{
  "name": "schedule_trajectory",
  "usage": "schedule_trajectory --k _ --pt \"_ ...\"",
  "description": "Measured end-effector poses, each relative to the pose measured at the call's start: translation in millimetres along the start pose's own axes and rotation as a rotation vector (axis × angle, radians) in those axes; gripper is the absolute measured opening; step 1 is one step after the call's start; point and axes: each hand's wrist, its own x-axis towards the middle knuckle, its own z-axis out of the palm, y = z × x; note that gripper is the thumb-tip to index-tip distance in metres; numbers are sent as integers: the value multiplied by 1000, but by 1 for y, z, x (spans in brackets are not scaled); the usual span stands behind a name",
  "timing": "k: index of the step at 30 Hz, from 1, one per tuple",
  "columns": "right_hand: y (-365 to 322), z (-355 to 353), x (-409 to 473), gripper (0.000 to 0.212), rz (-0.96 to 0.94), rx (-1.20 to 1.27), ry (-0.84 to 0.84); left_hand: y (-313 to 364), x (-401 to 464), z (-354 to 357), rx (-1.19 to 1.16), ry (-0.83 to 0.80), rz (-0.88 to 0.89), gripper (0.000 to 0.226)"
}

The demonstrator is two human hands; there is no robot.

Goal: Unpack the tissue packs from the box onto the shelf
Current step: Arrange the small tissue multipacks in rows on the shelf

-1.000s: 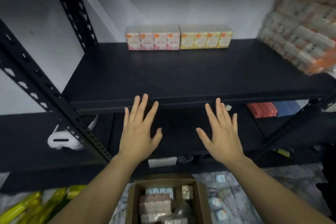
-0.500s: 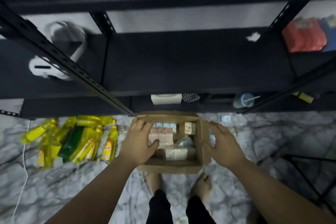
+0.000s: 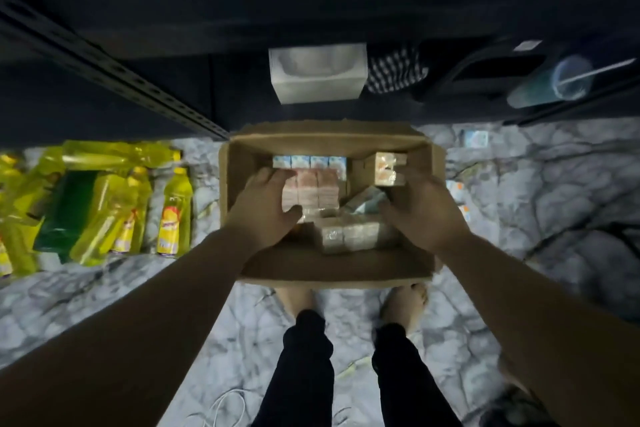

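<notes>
An open cardboard box (image 3: pixel 332 270) stands on the marble floor in front of the dark shelf (image 3: pixel 104 97). Inside lie a row of blue tissue packs (image 3: pixel 310 161) at the back, a pink bundle (image 3: pixel 322 191) in the middle, pale packs (image 3: pixel 349 236) at the front, and an upright orange-printed pack (image 3: pixel 389 168) at the back right. My left hand (image 3: pixel 263 211) grips the pink bundle's left end, fingers over the top and thumb on its near side. My right hand (image 3: pixel 422 215) hovers over the box's right side, its fingers reaching down and partly hidden.
Yellow and green bottles (image 3: pixel 173 211) lie on the floor left of the box. On the bottom shelf stand a white carton (image 3: pixel 318 73), a striped cloth (image 3: pixel 394 73) and a plastic cup with a straw (image 3: pixel 554 83). My bare feet (image 3: pixel 401 305) stand just behind the box.
My view dropped from the upper shelf to the floor. Both hands came down from the shelf edge into the box, and the left hand has closed around the pink bundle.
</notes>
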Motion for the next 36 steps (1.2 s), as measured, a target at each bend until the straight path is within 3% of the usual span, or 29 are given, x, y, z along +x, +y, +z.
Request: schedule_trajectory --k 6,13,17,19,22,27,36 --pt "14 54 88 79 -19 -115 8 -43 85 69 93 -69 -2 69" --pt "43 101 126 71 -53 -280 146 -91 148 120 254 -163 -18 80" --pt "53 110 123 66 -92 -383 230 -96 154 129 411 -142 30 68" --pt "54 109 118 56 -133 -407 258 -96 150 128 431 -122 23 78" --pt "49 95 104 51 -155 -383 290 -84 129 112 410 -92 12 88" --pt "31 49 61 67 -178 -274 280 -42 70 67 357 -46 -35 90" --pt "-37 -86 -83 74 -304 185 315 30 -77 -69 182 80 -44 82"
